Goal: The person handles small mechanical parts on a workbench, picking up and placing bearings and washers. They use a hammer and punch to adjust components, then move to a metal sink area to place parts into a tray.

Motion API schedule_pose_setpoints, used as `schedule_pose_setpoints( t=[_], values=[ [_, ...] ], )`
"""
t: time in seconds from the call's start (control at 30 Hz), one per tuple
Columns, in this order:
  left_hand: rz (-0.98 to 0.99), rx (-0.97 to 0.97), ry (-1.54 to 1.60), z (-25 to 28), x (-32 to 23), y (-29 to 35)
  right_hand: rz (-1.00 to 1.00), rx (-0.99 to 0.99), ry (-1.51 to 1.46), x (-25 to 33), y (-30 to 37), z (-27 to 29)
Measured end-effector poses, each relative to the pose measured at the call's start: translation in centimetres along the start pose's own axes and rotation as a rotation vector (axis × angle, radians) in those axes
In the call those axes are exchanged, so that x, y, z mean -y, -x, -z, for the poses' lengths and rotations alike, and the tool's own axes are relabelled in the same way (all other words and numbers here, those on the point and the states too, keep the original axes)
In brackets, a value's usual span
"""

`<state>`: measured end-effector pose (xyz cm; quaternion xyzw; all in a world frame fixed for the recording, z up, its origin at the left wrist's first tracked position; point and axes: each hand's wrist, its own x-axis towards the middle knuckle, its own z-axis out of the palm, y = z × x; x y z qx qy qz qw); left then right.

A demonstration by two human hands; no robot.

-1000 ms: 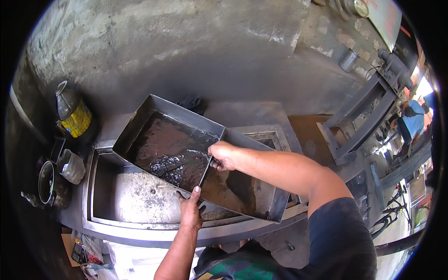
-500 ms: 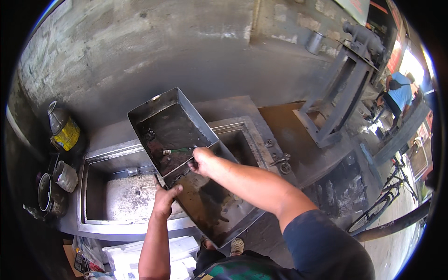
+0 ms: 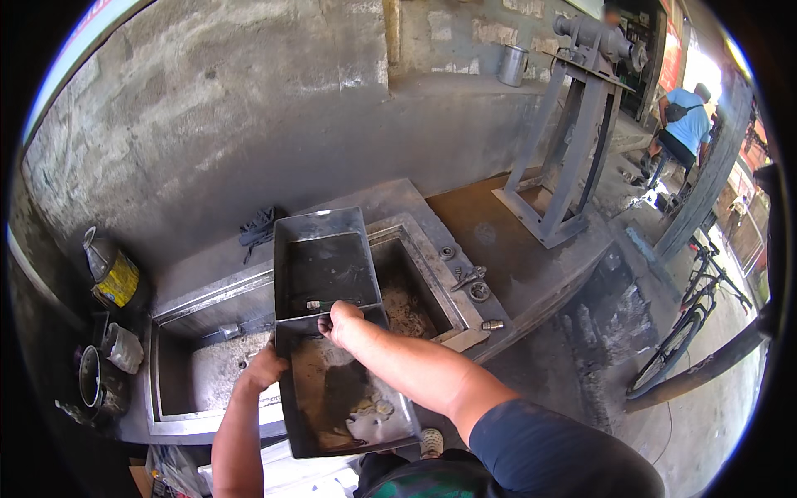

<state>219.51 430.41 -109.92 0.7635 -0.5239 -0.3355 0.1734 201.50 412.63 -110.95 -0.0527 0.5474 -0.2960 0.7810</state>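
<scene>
A dark metal tray (image 3: 326,217) with two compartments is held tilted over the sink basins. My left hand (image 3: 266,368) is closed on its left edge, fingers partly hidden behind the wall. My right hand (image 3: 340,322) is curled over the divider between the compartments, fingertips dark with grime. Beside these fingers, against the divider, lies a small brush (image 3: 314,305) with only its pale end showing. Brownish, wet-looking residue covers the floor of the near compartment; the far one is dark. Underneath, the left basin (image 3: 212,365) and right basin (image 3: 407,303) show dirty bottoms.
Metal parts (image 3: 479,290) sit on the ledge right of the basins. A cut jug with a yellow label (image 3: 118,280) and a bucket (image 3: 93,378) stand at left. Black pieces (image 3: 259,231) lie by the wall. Further right are a metal stand (image 3: 573,149), a bicycle (image 3: 689,324) and a seated person (image 3: 687,120).
The tray has turned and now lies straighter before me. Both hands have moved with it, slightly left and down. The brush is now close against the divider. My view has shifted right.
</scene>
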Motion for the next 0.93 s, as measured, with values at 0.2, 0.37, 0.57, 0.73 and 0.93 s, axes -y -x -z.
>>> schedule_pose_setpoints(
  t=[0.2,0.37,0.57,0.73,0.93],
  values=[
    [-0.195,0.125,-0.400,5.1,6.4,-6.1,-0.101,0.022,-0.147,-1.0,-1.2,-2.4],
    [-0.154,0.177,-0.317,5.8,7.8,-12.0,-0.169,0.507,-0.022,0.5,-2.4,0.0],
    [-0.435,0.325,-0.649,8.3,11.0,-12.2,1.248,0.141,1.961,5.1,6.1,-1.0],
    [-0.437,0.266,-0.663,12.8,11.3,-13.5,0.828,0.341,2.212,5.3,2.0,-4.2],
    [-0.089,0.035,-0.603,14.7,9.8,-15.3,0.713,0.447,1.972,-0.1,1.3,-6.0]
  ],
)
